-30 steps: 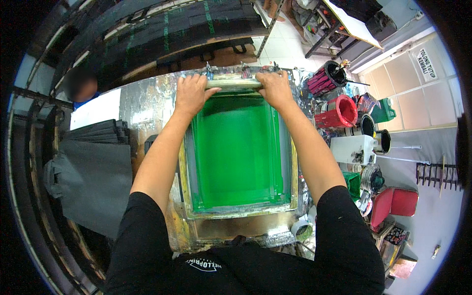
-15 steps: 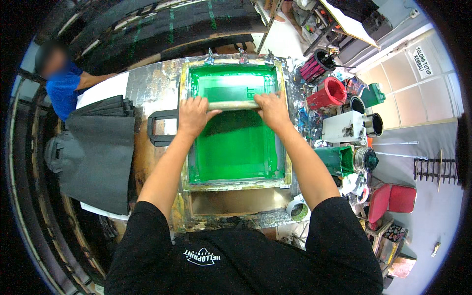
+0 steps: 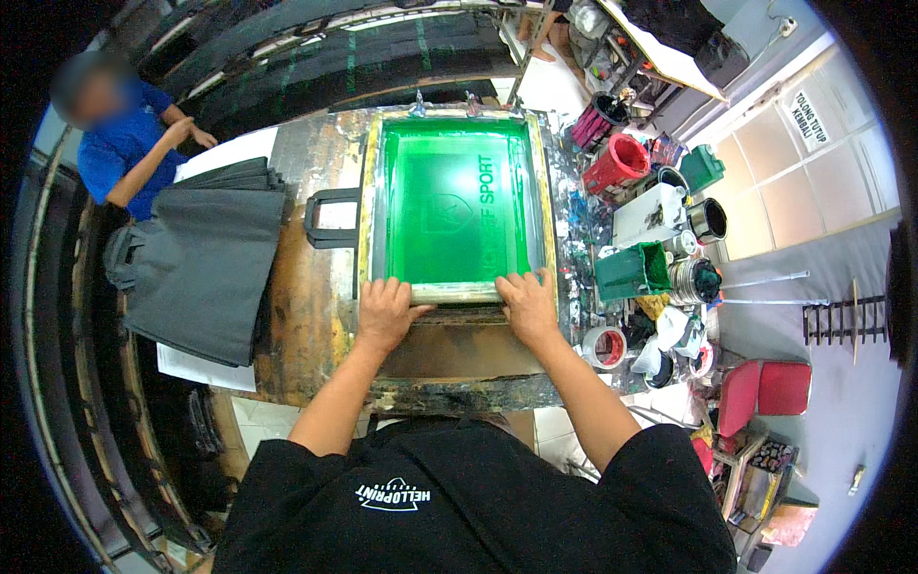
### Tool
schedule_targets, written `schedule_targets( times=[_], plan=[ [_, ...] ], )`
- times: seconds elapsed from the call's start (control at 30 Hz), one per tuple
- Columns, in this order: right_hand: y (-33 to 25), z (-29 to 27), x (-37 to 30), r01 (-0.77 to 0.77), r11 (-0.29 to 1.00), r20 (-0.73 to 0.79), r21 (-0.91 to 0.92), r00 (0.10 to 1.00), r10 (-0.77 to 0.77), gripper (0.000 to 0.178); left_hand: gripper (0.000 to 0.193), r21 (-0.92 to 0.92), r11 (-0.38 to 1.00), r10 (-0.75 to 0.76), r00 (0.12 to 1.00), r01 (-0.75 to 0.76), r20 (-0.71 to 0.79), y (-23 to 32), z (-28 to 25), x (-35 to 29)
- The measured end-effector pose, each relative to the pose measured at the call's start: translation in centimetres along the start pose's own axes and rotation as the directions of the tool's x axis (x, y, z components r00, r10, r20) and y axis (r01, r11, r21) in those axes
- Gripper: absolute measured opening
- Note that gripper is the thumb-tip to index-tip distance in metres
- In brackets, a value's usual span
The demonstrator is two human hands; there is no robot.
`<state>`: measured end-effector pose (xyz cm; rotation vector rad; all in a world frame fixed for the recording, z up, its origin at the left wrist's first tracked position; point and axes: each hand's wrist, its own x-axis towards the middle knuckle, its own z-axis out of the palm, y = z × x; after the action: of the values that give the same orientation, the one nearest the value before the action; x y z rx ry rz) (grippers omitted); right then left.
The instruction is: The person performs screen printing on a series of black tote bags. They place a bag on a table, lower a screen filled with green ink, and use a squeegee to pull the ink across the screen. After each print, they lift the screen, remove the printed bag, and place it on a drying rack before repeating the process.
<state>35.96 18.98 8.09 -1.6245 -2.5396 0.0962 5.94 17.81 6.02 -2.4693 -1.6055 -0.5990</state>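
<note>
Squeegee (image 3: 457, 295) lies mid-frame, low across the screen (image 3: 430, 172), left hand (image 3: 385, 314) and right hand (image 3: 529, 306) curled over its ends, probably for even pressure; clamps (image 3: 418, 106) at upper centre likely hold the screen steady.

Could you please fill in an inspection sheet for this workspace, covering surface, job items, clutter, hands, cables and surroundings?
Surface: table worn and stained.
Job items: screen covered in green ink, a design showing; squeegee at its near end; black handle jutting out at its left edge; grey bags piled on the left.
Clutter: red tub, white jerrycan, green tub and tape roll crowded on the right.
Hands: left hand and right hand grip the squeegee's two ends.
Cables: none clearly made out.
Surroundings: co-worker in blue at far left; red chair at right.
</note>
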Motion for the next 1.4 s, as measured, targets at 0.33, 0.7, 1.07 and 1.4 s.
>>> schedule_targets(
  times=[0.33, 0.7, 1.07, 1.4],
  plan=[
    [-0.1, -1.2, 0.3, 0.037, 0.999, 0.036, -0.017, 0.999, -0.036, 0.049, 0.078, -0.127, 0.983, -0.126, 0.991, 0.129, 0.033, -0.6, -1.2, -1.5],
    [-0.9, -2.6, -0.8, 0.057, 0.998, -0.070, -0.032, 0.996, -0.059, 0.047, 0.111, -0.122, 0.882, -0.412, 0.871, 0.454, 0.267, -6.2, 1.4, -8.5],
    [-3.4, -4.2, -0.4, 0.068, 0.993, -0.136, 0.092, 0.989, -0.055, 0.050, 0.104, -0.249, 0.887, -0.401, 0.916, 0.390, 0.003, -6.5, 1.6, -9.5],
    [-5.0, -15.2, 5.1, 0.028, 0.999, -0.428, 0.040, 0.904, -0.008, 0.037, 0.066, -0.843, 0.472, -0.646, 0.752, 0.259, -0.131, -3.1, -8.7, 0.3]
  ],
)
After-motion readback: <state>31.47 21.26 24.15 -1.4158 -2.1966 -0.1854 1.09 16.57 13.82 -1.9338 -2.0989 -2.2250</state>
